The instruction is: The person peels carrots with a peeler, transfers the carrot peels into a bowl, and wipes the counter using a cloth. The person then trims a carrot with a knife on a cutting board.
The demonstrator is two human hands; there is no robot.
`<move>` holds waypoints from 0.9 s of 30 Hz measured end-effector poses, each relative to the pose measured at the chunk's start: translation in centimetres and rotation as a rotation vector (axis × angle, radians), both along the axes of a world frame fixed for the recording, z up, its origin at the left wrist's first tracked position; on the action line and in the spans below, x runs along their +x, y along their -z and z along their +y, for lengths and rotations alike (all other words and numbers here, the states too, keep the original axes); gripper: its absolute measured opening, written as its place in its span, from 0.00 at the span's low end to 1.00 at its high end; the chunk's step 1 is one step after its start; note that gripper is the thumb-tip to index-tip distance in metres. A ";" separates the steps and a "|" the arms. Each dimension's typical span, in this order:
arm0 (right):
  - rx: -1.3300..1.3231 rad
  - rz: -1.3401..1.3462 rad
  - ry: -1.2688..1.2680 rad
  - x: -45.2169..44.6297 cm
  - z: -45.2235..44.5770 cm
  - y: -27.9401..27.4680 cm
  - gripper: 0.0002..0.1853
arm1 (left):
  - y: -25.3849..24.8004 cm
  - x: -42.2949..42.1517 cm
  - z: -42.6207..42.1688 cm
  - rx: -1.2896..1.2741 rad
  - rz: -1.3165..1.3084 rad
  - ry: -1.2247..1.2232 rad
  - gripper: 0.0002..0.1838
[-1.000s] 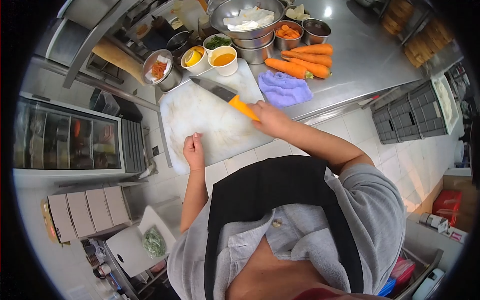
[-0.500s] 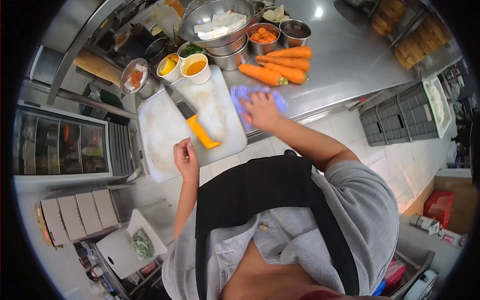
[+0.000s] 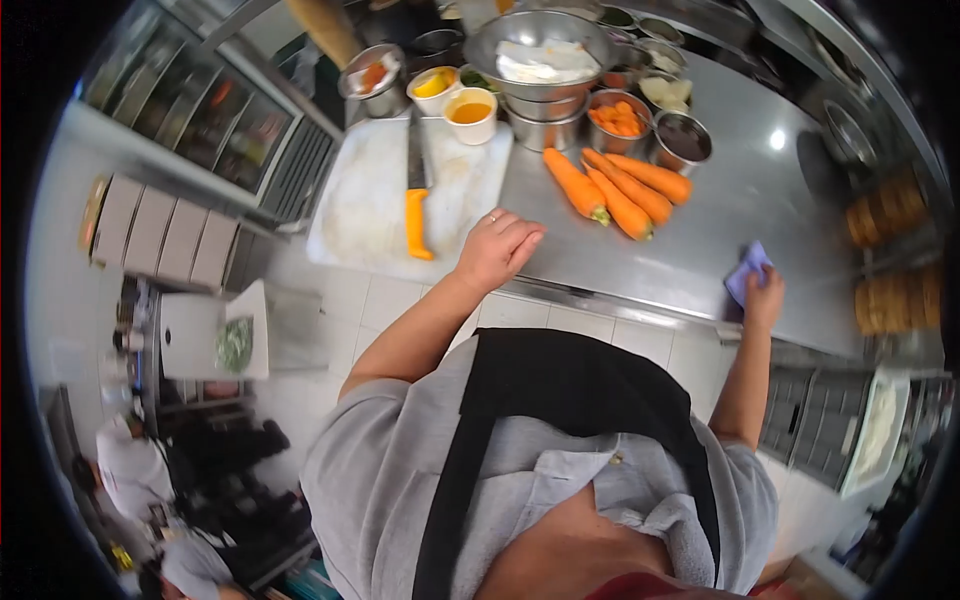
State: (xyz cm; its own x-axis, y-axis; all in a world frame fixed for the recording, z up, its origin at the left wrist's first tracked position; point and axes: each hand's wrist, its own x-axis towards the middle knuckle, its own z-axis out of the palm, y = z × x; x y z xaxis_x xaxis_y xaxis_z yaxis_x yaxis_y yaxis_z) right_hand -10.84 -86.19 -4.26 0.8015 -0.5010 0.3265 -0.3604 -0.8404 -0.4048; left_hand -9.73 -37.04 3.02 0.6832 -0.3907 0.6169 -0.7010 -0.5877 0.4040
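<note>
My right hand (image 3: 765,297) grips a purple cloth (image 3: 744,273) on the steel counter (image 3: 760,180), close to its front edge at the right. Near the counter's front edge, my left hand (image 3: 497,248) is loosely closed, with nothing visible in it. Left of that hand lies a white cutting board (image 3: 355,190), bearing a knife (image 3: 417,222) with a yellow handle, its blade pointing away from me. Several whole carrots (image 3: 625,203) rest on the counter between my hands, just beyond the left one.
Behind the carrots stand a steel bowl of cut carrots (image 3: 618,118), a pot of dark liquid (image 3: 683,138) and a large mixing bowl (image 3: 480,45) holding white paper. A cup of orange liquid (image 3: 470,115) sits at the board's far edge. Co-workers (image 3: 135,470) are at lower left.
My right hand has carried the purple cloth from beside the cutting board to the counter's right side. My left hand has moved right, off the board's front. The camera view has turned.
</note>
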 end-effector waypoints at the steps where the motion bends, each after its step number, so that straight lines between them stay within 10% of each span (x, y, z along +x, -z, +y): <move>1: 0.033 -0.117 -0.002 0.0 0.3 -0.9 0.17 | -0.5 0.5 0.4 -0.002 -0.010 -0.040 0.06; 10: 0.092 -0.309 -1.035 0.2 25.4 -5.4 0.21 | -4.1 15.9 11.5 -0.163 -0.148 -0.621 0.08; 22: 0.179 -0.133 -1.214 3.5 30.9 -5.7 0.13 | -4.3 38.0 13.7 0.265 0.204 -0.889 0.15; 27: 0.205 -0.006 -1.079 2.5 28.7 -4.4 0.13 | -4.9 40.3 16.8 0.886 0.376 -1.018 0.18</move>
